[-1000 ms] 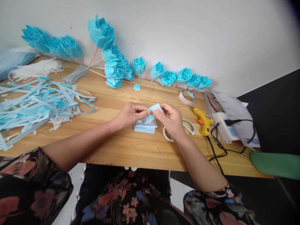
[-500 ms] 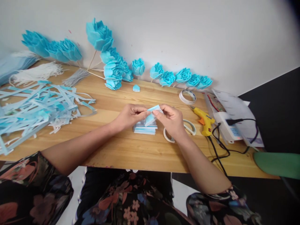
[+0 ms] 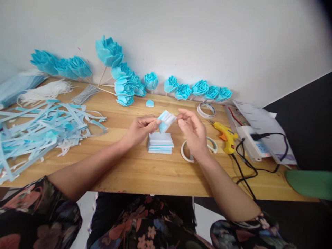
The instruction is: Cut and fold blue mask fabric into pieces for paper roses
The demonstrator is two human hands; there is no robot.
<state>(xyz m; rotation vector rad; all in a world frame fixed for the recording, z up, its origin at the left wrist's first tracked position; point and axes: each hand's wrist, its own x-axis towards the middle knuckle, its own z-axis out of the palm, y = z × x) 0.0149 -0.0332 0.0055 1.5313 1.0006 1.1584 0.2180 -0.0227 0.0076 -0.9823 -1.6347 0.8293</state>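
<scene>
A small folded piece of pale blue and white mask fabric (image 3: 167, 121) is pinched between the thumb and fingers of my left hand (image 3: 144, 129). My right hand (image 3: 194, 133) is at the fabric's right corner, its fingers apart; whether a fingertip touches the corner I cannot tell. Below the held piece lies a neat stack of similar cut fabric pieces (image 3: 160, 143) on the wooden table (image 3: 129, 173). White-handled scissors (image 3: 184, 154) lie partly hidden under my right hand. A single blue petal (image 3: 149, 103) rests behind my hands.
Blue fabric flowers on sticks (image 3: 124, 86) lean along the wall. Cut fabric strips (image 3: 52, 128) are heaped at left, near white cords (image 3: 45, 91) and grey wires (image 3: 85, 95). To the right are a tape roll (image 3: 206, 110), a yellow glue gun (image 3: 227, 136) and a power strip (image 3: 252, 141).
My right hand has opened and shifted slightly right from the fabric piece. The piece stays in my left hand, turned, and the stack below shows more fully. The view has tilted slightly.
</scene>
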